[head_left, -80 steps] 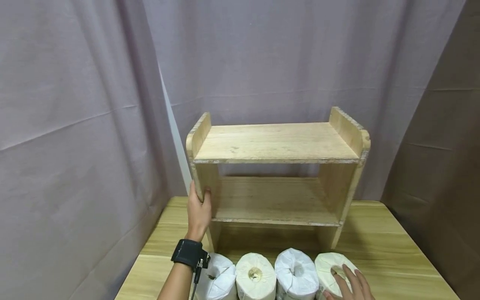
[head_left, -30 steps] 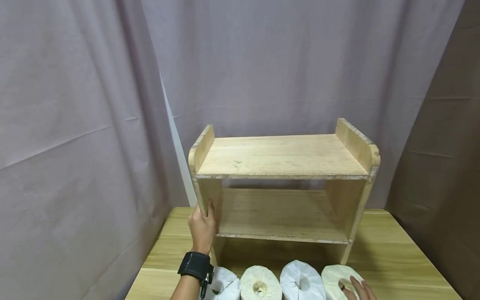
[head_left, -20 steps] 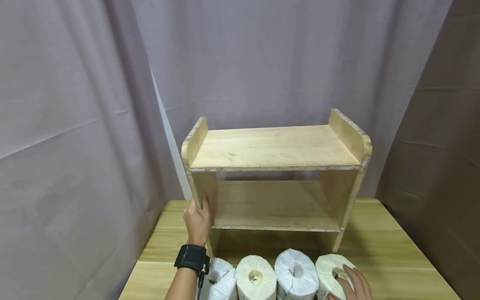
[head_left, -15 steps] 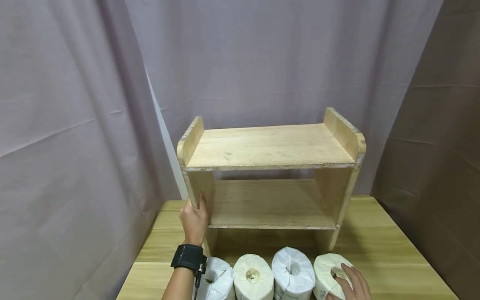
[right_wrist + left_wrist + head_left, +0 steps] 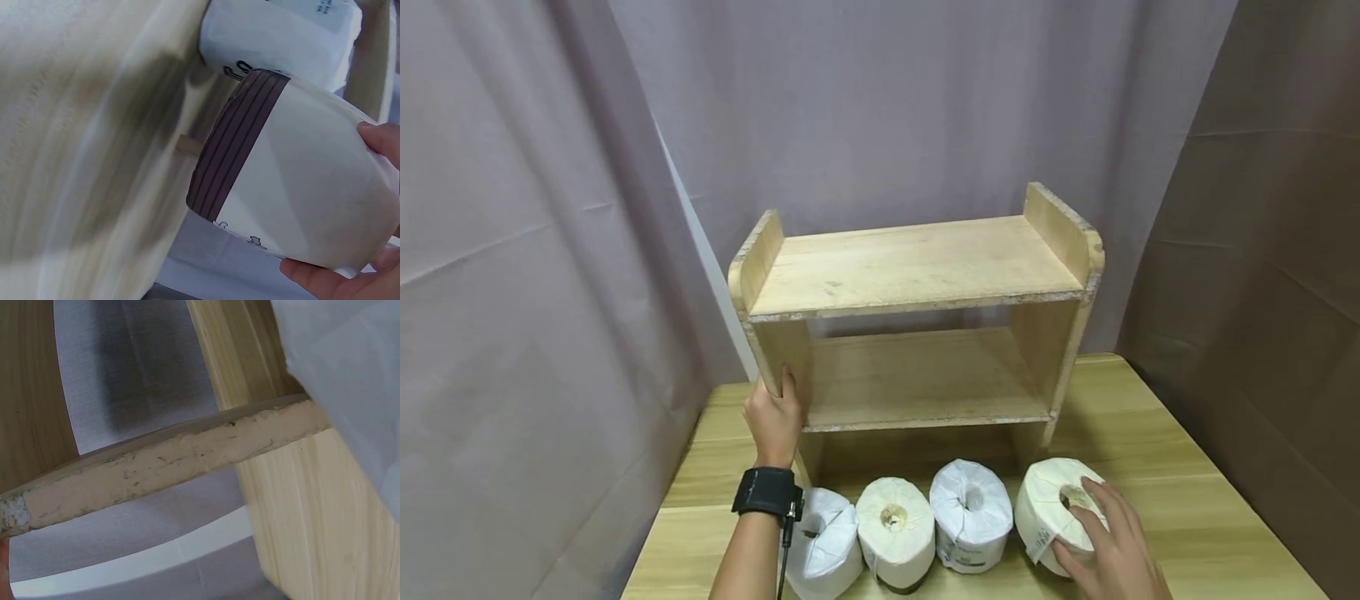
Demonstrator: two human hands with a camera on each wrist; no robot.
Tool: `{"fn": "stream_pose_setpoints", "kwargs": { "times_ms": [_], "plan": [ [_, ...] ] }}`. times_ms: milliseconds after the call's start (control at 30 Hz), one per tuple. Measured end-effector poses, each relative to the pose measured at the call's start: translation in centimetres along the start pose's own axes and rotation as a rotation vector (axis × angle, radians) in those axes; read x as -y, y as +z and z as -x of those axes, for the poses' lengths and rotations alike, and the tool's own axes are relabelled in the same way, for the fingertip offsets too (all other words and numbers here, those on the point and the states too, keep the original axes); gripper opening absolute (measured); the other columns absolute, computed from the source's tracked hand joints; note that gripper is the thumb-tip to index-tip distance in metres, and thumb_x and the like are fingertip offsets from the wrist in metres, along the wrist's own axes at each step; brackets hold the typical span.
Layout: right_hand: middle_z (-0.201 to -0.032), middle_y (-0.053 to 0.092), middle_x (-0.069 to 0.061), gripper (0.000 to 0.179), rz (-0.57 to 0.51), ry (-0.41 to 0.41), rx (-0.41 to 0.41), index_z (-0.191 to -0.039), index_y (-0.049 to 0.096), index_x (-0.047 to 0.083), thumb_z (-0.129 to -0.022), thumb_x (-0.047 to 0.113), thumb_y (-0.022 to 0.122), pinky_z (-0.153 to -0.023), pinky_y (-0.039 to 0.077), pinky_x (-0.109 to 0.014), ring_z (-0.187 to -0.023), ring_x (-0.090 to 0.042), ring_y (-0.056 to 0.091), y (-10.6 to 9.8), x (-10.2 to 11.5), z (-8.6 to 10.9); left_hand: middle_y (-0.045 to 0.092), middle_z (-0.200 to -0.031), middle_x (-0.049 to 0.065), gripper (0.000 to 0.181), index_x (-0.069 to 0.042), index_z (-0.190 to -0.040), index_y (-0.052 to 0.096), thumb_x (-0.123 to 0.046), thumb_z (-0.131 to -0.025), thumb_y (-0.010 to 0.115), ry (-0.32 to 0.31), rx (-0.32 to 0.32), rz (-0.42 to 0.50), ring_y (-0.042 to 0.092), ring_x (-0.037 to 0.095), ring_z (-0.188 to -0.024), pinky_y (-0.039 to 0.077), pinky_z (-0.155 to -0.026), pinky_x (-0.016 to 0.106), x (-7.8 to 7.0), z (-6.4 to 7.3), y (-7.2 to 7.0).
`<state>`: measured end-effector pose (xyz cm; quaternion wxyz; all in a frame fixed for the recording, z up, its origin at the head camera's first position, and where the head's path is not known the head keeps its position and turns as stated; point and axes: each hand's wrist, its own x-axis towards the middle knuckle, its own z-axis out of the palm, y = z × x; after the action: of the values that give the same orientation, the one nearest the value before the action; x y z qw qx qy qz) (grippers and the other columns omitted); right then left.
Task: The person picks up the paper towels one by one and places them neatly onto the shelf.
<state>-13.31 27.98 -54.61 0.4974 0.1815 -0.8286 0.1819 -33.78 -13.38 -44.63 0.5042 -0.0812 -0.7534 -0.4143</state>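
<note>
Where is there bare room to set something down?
The upper shelf, the middle shelf between the side panels, and the table right of the right hand. Crowded: in front of both shelves, where four rolls line up.

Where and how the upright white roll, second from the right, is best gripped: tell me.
Come straight down from above on the near side and pinch the white roll between the hollow in its top and its near wall. It stands upright, hollow facing up, near wall unobstructed; a cream roll stands close on its left, so a sideways squeeze looks harder there.
</note>
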Motion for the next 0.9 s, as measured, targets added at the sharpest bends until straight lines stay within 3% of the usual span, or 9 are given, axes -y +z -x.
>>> {"fn": "stream_pose_setpoints", "kwargs": {
  "times_ms": [200,467,733,900],
  "plan": [
    [-0.125,0.06,-0.034,0.069,0.0,-0.021,0.022,-0.093,0.067,-0.001,-0.106,0.062,0.045,-0.125,0.017,-0.026,-0.119,-0.047,0.05,-1.0,0.7,-2.1,0.073,-0.083,0.029,0.017,0.005,-0.1,0.071,-0.012,-0.098,0.07,-0.009,-0.009,-0.034,0.072,0.054,-0.075,0.05,-0.063,0.066,0.4,0.0,-0.3],
    [-0.125,0.059,-0.033,0.067,-0.011,-0.026,0.027,-0.094,0.067,-0.003,-0.107,0.059,0.045,-0.125,0.019,-0.026,-0.135,-0.033,0.046,-2.8,2.0,-5.1,0.07,-0.075,0.028,0.018,0.005,-0.092,0.069,-0.013,-0.097,0.071,0.017,-0.025,-0.054,0.069,0.055,-0.07,0.048,-0.06,0.066,0.5,0.6,0.4],
    [-0.13,0.061,-0.028,0.069,0.011,-0.037,0.025,-0.095,0.07,0.001,-0.107,0.063,0.042,-0.123,0.018,-0.02,-0.123,-0.047,0.051,-3.8,3.2,-8.3,0.073,-0.079,0.028,0.018,0.005,-0.096,0.071,-0.012,-0.097,0.07,0.019,-0.01,-0.046,0.071,0.052,-0.072,0.05,-0.06,0.064,0.5,0.7,0.7],
    [-0.134,0.061,-0.026,0.069,0.006,-0.038,0.077,-0.096,0.071,0.002,-0.107,0.063,0.04,-0.123,0.016,-0.018,-0.123,-0.048,0.051,-4.3,4.6,-10.9,0.072,-0.076,0.028,0.017,0.004,-0.095,0.07,-0.012,-0.097,0.071,0.027,-0.017,-0.054,0.071,0.053,-0.07,0.049,-0.059,0.065,0.6,0.4,0.0]
  ]
}}
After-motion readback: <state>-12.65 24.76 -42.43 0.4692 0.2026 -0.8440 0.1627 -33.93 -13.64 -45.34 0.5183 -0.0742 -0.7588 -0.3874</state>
